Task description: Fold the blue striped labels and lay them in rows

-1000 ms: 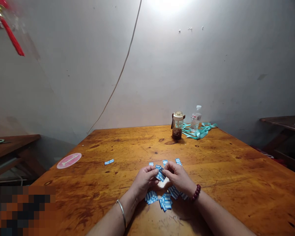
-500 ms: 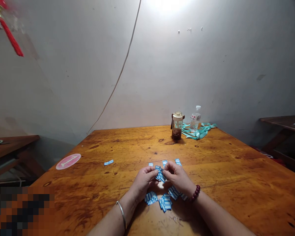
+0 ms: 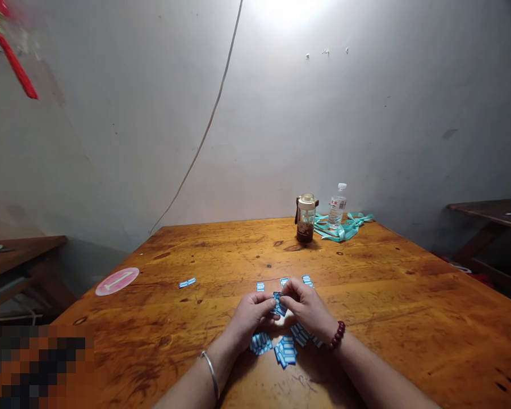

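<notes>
Several small blue-and-white cards (image 3: 280, 307) are pinched between my two hands above the table. My left hand (image 3: 254, 312) is closed on them from the left, its thumb pressed on top. From the right, my right hand (image 3: 305, 305) grips the upper edge of the same cards with thumb and fingertips. Just below my hands lie one pile of similar cards (image 3: 261, 343) on the left and another pile (image 3: 286, 351) in the middle. More cards (image 3: 300, 334) are partly hidden beneath my right wrist. Beyond my fingers rest single cards, one (image 3: 260, 286) at left and one (image 3: 307, 280) at right.
The wooden table (image 3: 162, 341) reaches back to a grey wall. At its far right stand a drink jar (image 3: 305, 221) with dark contents and a water bottle (image 3: 337, 207) among turquoise ribbon (image 3: 348, 232). A pink oval sign (image 3: 117, 281) and a small card (image 3: 187, 283) lie left.
The cards between my hands sit slightly lower and show less of their faces. My fingers have shifted a little on them. The piles on the table look the same.
</notes>
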The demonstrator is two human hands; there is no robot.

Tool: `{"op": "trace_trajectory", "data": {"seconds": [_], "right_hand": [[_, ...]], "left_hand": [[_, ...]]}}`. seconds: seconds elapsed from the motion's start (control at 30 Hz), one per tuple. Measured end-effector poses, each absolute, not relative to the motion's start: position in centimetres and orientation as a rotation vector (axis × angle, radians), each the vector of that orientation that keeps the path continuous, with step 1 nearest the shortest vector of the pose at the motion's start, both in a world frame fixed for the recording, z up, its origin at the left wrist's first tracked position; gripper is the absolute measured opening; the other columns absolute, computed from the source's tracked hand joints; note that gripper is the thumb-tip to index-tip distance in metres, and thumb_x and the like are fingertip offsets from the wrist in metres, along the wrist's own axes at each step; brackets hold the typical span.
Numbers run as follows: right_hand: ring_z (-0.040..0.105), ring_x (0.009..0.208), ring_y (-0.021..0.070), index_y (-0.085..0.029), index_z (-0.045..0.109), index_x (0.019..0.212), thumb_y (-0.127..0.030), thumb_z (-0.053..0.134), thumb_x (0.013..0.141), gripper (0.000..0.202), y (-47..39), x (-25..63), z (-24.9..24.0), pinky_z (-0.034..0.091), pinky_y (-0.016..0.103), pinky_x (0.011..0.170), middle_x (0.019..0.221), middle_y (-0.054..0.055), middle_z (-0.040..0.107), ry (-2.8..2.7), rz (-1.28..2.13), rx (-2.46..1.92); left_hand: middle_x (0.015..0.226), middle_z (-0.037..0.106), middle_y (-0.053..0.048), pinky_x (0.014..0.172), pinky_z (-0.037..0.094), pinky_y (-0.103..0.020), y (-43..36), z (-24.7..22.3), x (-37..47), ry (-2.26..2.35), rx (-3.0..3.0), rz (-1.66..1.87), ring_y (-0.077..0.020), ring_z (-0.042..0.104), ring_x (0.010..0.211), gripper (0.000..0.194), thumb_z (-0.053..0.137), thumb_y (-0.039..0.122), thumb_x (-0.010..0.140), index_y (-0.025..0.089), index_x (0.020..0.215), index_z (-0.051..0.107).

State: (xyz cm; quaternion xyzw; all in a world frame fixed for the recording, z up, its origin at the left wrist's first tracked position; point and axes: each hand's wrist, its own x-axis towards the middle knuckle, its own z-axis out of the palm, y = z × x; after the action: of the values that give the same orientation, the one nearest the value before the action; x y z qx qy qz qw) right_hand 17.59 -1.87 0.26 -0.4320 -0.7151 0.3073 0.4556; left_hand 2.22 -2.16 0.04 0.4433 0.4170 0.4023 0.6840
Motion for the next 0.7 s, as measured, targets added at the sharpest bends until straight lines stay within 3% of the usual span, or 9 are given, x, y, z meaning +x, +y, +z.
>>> {"op": "trace_trajectory", "data": {"seconds": [0.5, 0.6, 0.7], "right_hand": [[0.043, 0.057, 0.01, -0.018, 0.047, 0.066, -0.02, 0.051, 0.072, 0.007, -2.1, 17.4, 0.5, 0.032, 0.02, 0.052, 0.059, -0.003, 0.046, -1.728, 0.611, -1.127], [0.043, 0.058, 0.0101, -0.018, 0.049, 0.074, -0.024, 0.052, 0.071, 0.008, -1.9, 17.3, 0.0, 0.034, 0.02, 0.053, 0.063, -0.003, 0.047, -1.682, 0.695, -1.134], [0.042, 0.055, 0.0093, -0.017, 0.047, 0.067, -0.029, 0.053, 0.071, 0.014, -1.6, 17.2, -0.4, 0.034, 0.02, 0.05, 0.06, -0.004, 0.044, -1.623, 0.882, -1.098]], "left_hand": [[0.063, 0.057, -0.002, 0.049, 0.042, -0.017, -2.5, 0.7, 2.5, 0.933, 0.959, 0.892, -0.0085, 0.055, 0.052, 0.022, 0.065, 0.029, 0.061, 0.011, 0.071, 0.058], [0.06, 0.056, -0.002, 0.049, 0.042, -0.018, -2.5, 0.5, 2.4, 0.888, 0.971, 0.89, -0.0075, 0.053, 0.05, 0.021, 0.065, 0.029, 0.063, 0.01, 0.071, 0.059], [0.061, 0.056, -0.001, 0.05, 0.043, -0.018, -2.4, 0.3, 2.3, 0.882, 0.981, 0.893, -0.0076, 0.053, 0.05, 0.022, 0.065, 0.03, 0.063, 0.011, 0.072, 0.059]]}}
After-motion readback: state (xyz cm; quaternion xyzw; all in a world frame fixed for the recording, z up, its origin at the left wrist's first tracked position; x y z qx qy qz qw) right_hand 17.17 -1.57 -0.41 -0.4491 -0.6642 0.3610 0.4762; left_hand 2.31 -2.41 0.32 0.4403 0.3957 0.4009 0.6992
